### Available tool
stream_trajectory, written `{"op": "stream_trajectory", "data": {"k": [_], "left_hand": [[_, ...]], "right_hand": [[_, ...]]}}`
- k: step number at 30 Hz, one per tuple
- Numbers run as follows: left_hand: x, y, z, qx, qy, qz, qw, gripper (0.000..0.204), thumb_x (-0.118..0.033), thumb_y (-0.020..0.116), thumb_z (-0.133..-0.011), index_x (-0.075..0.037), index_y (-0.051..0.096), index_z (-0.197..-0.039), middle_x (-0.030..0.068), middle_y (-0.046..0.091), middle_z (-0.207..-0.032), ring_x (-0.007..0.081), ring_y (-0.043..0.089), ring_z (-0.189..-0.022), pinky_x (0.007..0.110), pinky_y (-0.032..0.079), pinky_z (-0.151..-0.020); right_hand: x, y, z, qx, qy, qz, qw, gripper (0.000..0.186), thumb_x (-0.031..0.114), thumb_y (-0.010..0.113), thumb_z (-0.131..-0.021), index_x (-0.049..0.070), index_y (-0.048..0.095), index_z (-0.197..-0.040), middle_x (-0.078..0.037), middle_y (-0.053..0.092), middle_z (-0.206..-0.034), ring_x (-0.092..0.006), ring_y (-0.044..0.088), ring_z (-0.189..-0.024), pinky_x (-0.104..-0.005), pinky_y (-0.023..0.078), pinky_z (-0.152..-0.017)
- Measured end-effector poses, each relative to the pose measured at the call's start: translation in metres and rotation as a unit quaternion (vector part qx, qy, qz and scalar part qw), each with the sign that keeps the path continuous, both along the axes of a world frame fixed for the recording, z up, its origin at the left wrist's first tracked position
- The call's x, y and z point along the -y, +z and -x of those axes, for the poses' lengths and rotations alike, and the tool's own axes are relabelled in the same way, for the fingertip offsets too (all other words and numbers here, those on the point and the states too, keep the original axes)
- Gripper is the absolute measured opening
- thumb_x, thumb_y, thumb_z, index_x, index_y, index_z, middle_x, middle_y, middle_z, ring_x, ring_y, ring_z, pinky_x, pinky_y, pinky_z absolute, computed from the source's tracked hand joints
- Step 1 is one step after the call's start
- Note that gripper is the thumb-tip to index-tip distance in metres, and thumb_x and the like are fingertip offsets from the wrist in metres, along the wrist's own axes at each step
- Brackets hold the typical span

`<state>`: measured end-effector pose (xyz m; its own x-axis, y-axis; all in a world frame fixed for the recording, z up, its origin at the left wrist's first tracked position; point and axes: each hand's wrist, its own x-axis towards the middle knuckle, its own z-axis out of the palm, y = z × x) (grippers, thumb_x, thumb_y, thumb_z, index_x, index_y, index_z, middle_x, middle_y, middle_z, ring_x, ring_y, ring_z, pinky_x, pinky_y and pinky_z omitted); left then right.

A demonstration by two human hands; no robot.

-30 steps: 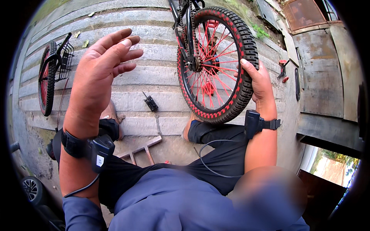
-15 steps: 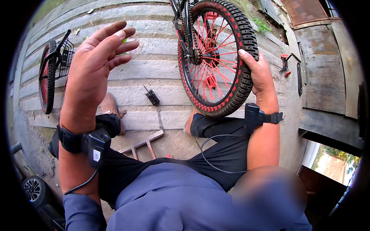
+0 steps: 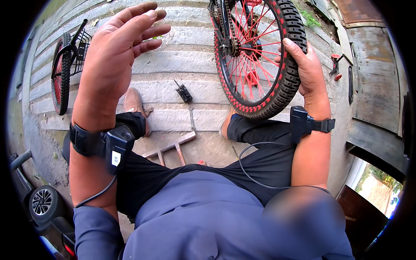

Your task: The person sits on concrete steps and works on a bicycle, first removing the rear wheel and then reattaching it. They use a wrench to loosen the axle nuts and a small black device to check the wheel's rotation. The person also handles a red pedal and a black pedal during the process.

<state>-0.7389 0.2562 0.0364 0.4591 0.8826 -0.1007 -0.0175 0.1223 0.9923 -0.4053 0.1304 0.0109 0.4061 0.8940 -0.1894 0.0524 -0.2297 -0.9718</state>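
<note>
My right hand (image 3: 307,67) grips the tyre of a bicycle wheel (image 3: 284,97), thumb on the near side and fingertips showing between the spokes. The wheel has red spokes, a black knobbly tread and a red checked sidewall. A chain and sprocket (image 3: 234,47) show at its hub beside the black frame (image 3: 225,26). Raised to the left of the wheel, my left hand (image 3: 119,47) holds nothing, its fingers apart. On the ground between my feet lie a black pedal (image 3: 183,92) and a spanner (image 3: 191,119).
A detached wheel and black basket (image 3: 81,52) stand at the left. Near my legs lies a metal frame piece (image 3: 177,145). Red-and-black parts (image 3: 336,67) rest by wooden boards (image 3: 375,73) at the right. A car wheel (image 3: 43,203) shows at the lower left.
The view has shifted, so the whole scene sits a little higher and further right. My right hand still grips the tyre, and my left hand stays raised and open.
</note>
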Motion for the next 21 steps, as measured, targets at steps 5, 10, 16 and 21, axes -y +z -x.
{"op": "stream_trajectory", "data": {"k": [5, 10, 16, 21], "left_hand": [[0.001, -0.021, -0.006, -0.023, -0.002, 0.014, 1.0, 0.034, -0.022, 0.061, -0.097, 0.001, 0.06, -0.122, 0.0114, 0.068, -0.111, 0.0175, 0.068, -0.099, 0.027, 0.053, -0.085], [0.008, -0.049, -0.012, -0.184, -0.074, -0.025, 0.98, 0.026, -0.018, 0.062, -0.096, 0.0, 0.063, -0.116, 0.006, 0.068, -0.098, 0.0122, 0.066, -0.087, 0.026, 0.053, -0.08], [0.03, -0.098, -0.017, -0.369, -0.192, -0.128, 0.9, 0.022, -0.015, 0.067, -0.09, 0.003, 0.066, -0.102, 0.0083, 0.069, -0.084, 0.0128, 0.061, -0.077, 0.03, 0.052, -0.073], [0.059, -0.145, -0.017, -0.508, -0.248, -0.145, 0.812, 0.023, -0.025, 0.064, -0.088, -0.007, 0.069, -0.101, 0.0193, 0.071, -0.09, 0.0356, 0.069, -0.084, 0.043, 0.054, -0.077]], "right_hand": [[0.001, 0.001, 0.001, 0.004, -0.005, -0.007, 1.0, 0.041, 0.033, 0.075, -0.086, 0.004, 0.056, -0.107, -0.004, 0.062, -0.087, -0.0136, 0.066, -0.07, -0.0269, 0.057, -0.06], [0.0, 0.0, 0.004, -0.001, -0.009, -0.01, 1.0, 0.038, 0.032, 0.075, -0.086, 0.005, 0.056, -0.105, -0.003, 0.061, -0.084, -0.0131, 0.066, -0.068, -0.0265, 0.056, -0.058], [-0.001, -0.008, -0.003, 0.024, -0.021, -0.008, 0.999, 0.038, 0.034, 0.076, -0.085, 0.005, 0.058, -0.103, -0.002, 0.062, -0.082, -0.0121, 0.066, -0.067, -0.0255, 0.054, -0.055], [-0.004, -0.005, -0.001, 0.019, -0.022, -0.005, 1.0, 0.039, 0.035, 0.077, -0.083, 0.006, 0.059, -0.101, -0.003, 0.062, -0.083, -0.0118, 0.065, -0.066, -0.0255, 0.052, -0.056]]}}
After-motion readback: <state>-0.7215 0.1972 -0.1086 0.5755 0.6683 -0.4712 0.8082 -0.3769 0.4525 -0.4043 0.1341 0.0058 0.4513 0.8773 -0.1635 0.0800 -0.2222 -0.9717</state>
